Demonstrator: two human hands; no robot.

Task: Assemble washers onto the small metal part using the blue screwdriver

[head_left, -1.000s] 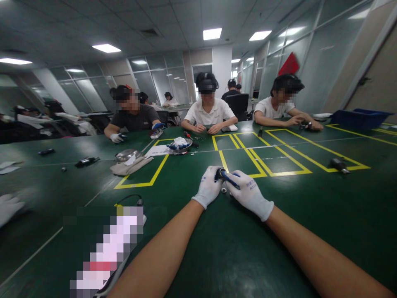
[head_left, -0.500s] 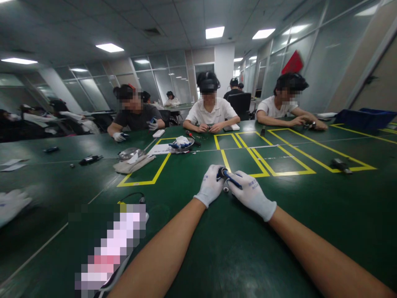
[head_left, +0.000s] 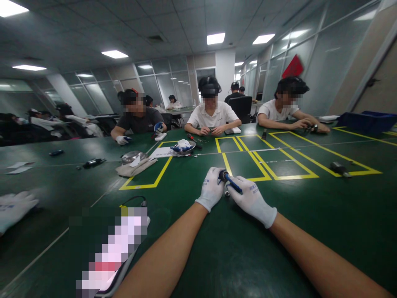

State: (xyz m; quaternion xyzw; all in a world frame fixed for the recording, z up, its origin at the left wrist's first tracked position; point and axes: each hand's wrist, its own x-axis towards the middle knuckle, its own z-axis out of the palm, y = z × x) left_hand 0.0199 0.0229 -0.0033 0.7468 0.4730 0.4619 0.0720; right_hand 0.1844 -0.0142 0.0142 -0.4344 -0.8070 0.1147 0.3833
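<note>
The gloved left hand (head_left: 211, 189) curls closed around a small dark part (head_left: 222, 176) on the green table (head_left: 279, 231); the blue-handled screwdriver (head_left: 232, 183) slants up-left into it; the gloved right hand (head_left: 252, 200) pinches its handle.

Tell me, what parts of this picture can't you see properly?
Head view:
- The small dark part in the left hand: gloved fingers cover most of it, and it is too small to name.
- The blue tool in the right hand: its tip is hidden against that part.
- The tiny silver piece between both hands: too small.
- The flat thing at bottom left: pixelated and cut off by the edge.
</note>
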